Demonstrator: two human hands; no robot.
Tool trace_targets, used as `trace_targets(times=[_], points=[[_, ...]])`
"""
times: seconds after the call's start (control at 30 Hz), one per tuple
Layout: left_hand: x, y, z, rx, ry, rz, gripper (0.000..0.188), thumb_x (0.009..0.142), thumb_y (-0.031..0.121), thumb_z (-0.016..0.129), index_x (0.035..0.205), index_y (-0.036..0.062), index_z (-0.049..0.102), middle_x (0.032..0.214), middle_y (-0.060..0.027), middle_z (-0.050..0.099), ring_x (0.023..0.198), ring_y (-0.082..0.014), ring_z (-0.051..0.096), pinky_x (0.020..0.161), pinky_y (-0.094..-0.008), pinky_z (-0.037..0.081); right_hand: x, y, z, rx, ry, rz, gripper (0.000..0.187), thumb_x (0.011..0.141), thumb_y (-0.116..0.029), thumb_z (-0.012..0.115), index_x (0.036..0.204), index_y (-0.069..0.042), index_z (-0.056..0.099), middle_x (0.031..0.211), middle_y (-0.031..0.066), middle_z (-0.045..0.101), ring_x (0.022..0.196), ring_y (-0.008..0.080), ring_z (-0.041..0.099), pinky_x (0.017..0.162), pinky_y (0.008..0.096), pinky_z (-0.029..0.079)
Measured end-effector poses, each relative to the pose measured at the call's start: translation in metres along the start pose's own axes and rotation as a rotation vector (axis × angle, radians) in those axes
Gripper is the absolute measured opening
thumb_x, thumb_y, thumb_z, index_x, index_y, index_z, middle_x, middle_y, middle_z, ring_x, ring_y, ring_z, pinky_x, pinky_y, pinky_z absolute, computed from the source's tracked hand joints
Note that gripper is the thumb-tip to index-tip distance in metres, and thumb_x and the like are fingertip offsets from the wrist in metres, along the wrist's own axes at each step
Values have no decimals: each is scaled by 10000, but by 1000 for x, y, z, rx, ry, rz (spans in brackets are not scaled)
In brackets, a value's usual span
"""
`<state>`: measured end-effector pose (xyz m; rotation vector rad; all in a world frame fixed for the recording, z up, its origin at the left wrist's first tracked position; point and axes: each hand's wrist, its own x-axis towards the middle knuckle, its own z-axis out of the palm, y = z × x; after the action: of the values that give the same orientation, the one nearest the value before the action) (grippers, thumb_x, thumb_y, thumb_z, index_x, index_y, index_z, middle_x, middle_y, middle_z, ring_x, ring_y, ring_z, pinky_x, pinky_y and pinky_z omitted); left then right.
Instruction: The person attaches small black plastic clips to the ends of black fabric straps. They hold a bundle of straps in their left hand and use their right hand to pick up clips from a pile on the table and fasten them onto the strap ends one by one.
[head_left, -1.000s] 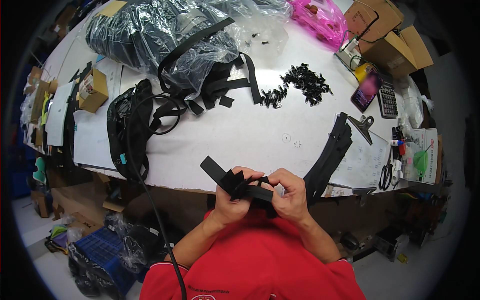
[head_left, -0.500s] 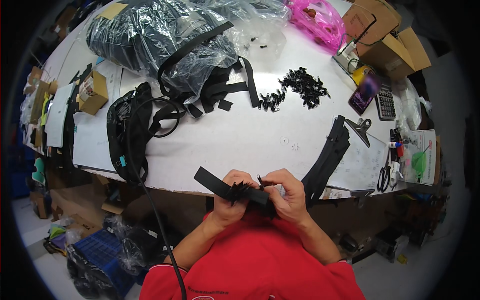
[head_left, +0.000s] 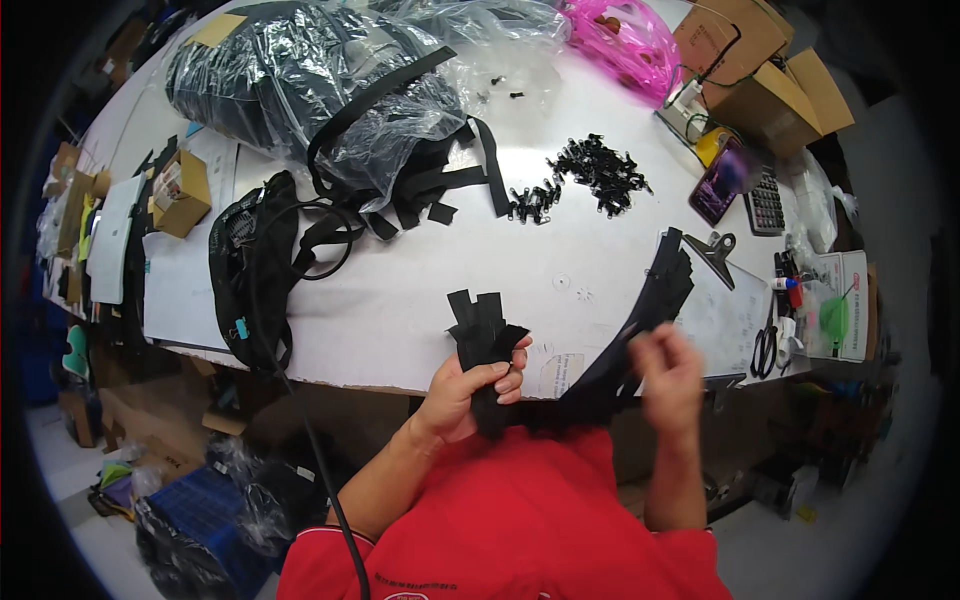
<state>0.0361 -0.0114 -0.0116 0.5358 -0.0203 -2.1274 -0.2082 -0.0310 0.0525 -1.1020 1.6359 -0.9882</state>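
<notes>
My left hand [head_left: 458, 398] is closed round a bunch of black zipper strips [head_left: 482, 332] at the table's front edge. Their cut ends fan out above my thumb. My right hand [head_left: 668, 378] is smeared by motion, so its fingers cannot be read clearly. It hovers by the lower right side of a long stack of black zipper strips [head_left: 655, 290], which lies aslant and hangs over the front edge. Farther back lies a heap of small black zipper sliders [head_left: 602, 176], with a smaller group [head_left: 536, 202] to its left.
A plastic-wrapped dark bundle [head_left: 280, 85] fills the back left, with a black mesh bag [head_left: 250, 260] and cable nearer. On the right are a bulldog clip [head_left: 716, 258] on paper, scissors [head_left: 765, 347], a phone [head_left: 715, 190], a calculator [head_left: 765, 205] and an open cardboard box [head_left: 790, 105].
My hands have moved apart. The right has gone from the zipper pieces held at the left hand over to the stack; the left has turned its bunch upright.
</notes>
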Motion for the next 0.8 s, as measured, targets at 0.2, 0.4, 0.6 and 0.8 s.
trace_targets(times=[0.2,0.4,0.6,0.8], points=[[2,-2,14,408,-26,20,398,985,48,539,1355,-43,424,1112,-182,652,938,-213,673,821,-327,559,32,-13,-21,-596,160,-503,413,779,-75,746,1152,21,598,1093,159,611,918,273,606,806,348,494],[2,-18,-6,615,59,159,262,1005,95,548,1234,-33,546,1096,-128,670,954,-208,684,837,-313,564,-10,10,63,190,-266,-285,147,933,-55,629,1069,2,625,1004,83,655,864,149,629,815,266,497],[-4,-1,5,492,86,284,267,994,83,540,1247,2,566,838,-11,632,657,-51,508,607,-214,431,-11,16,57,745,-699,350,101,1014,-147,567,1040,-55,534,788,46,607,605,60,519,513,176,394],[-3,-2,17,606,118,321,147,908,77,706,1023,19,636,789,14,626,660,-39,567,578,-189,453,-16,37,67,585,-691,136,176,1008,-160,580,1125,-36,535,926,64,626,720,92,593,654,258,499]])
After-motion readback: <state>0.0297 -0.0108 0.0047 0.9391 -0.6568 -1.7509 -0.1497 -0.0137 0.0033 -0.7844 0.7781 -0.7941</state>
